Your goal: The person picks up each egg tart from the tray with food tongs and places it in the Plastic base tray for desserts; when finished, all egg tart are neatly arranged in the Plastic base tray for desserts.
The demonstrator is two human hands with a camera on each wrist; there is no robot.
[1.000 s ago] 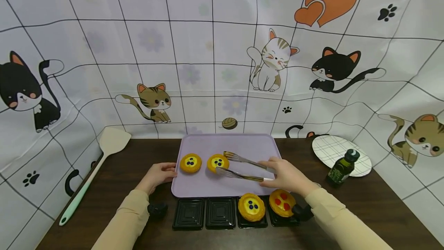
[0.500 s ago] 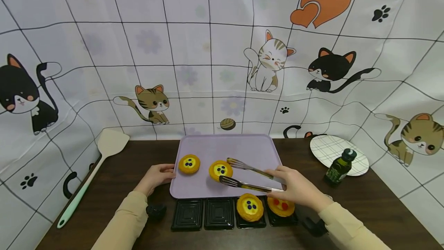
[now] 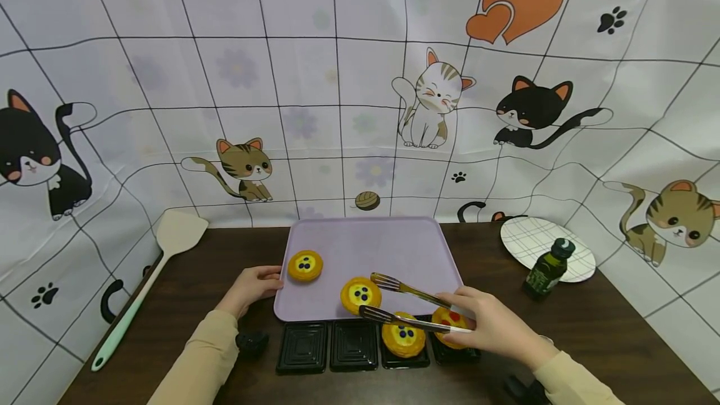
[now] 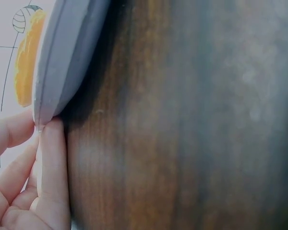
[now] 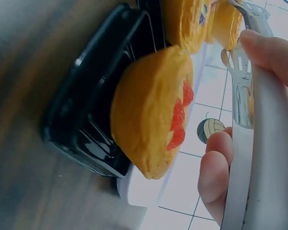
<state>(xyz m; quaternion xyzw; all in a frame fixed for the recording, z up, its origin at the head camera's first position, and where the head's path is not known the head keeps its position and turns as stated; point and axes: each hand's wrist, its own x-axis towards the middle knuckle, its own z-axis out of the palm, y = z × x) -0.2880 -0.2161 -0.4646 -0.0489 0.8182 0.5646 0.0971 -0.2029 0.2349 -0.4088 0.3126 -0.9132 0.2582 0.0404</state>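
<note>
One of four tarts nearer four dishes; right hand round tongs, left hand pinch-tight on tray.

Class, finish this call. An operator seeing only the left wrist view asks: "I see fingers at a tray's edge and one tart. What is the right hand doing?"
Observer: The right hand holds a pair of tongs.
Operator: Where are they aimed?
Observer: In the head view, they show on either side of a dark-dotted tart.
Operator: What stands on the near side of the tray?
Observer: A row of four black dishes, two of them holding tarts.
</note>
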